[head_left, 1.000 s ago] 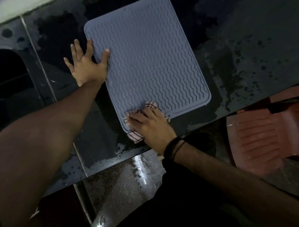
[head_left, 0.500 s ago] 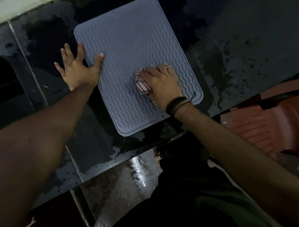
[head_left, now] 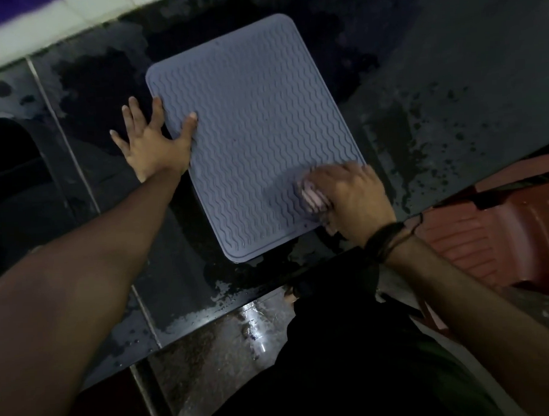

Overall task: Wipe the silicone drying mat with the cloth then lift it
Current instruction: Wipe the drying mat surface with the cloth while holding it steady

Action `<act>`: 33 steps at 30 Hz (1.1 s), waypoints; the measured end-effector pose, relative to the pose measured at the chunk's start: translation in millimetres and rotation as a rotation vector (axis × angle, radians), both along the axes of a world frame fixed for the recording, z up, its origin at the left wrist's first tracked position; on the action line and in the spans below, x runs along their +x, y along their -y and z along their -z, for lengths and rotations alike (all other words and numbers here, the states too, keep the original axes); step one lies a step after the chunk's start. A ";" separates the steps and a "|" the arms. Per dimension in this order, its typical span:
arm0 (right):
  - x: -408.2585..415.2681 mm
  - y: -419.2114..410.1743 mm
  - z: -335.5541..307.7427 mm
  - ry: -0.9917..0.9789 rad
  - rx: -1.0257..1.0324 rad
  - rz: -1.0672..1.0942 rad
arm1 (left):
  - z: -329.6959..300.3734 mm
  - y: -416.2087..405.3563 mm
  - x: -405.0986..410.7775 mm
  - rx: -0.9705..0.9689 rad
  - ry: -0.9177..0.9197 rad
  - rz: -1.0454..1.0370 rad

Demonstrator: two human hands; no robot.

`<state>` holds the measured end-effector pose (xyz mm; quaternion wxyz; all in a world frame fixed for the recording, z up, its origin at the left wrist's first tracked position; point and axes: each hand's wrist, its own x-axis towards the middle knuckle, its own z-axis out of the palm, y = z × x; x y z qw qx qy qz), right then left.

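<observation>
- Left hand [head_left: 152,140] is lying flat with fingers spread and straight; its thumb is pressing on the left edge of the mat [head_left: 250,127], while the other fingers are resting on the counter [head_left: 450,74] beside it.
- Right hand [head_left: 351,195] is curling its fingers over the cloth [head_left: 310,195], pressing it down on the mat near the near right corner; the hand is blurred.
- Cloth is showing only as a pale pink bunch peeking out at the fingertips; most of it is hiding under the hand.
- Dark bands [head_left: 384,240] are sitting around the right wrist.
- Mat, grey-blue with wavy ridges, is lying flat on the counter, turned a little askew, its near edge close to the counter's front edge.
- Counter is looking dark and wet, with droplets scattered to the right of the mat and a darker wet patch around its far end.
- Reddish plastic chair [head_left: 500,229] is standing at the right, below the counter edge.
- Wet floor [head_left: 228,338] is glinting below the counter.
</observation>
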<state>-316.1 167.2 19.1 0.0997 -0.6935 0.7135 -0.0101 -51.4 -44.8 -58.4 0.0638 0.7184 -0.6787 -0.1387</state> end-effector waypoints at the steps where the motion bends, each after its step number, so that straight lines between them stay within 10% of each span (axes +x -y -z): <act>1: -1.7 16.7 -0.5 -0.002 -0.050 0.032 | 0.1 -0.1 0.4 0.001 -0.002 0.001; 7: 5.2 101.7 26.3 -0.018 -0.013 0.035 | 1.0 1.3 0.7 -0.005 0.006 -0.005; 33: -16.0 1.4 29.5 -0.018 -0.038 0.320 | 3.5 2.7 0.7 -0.019 0.002 -0.014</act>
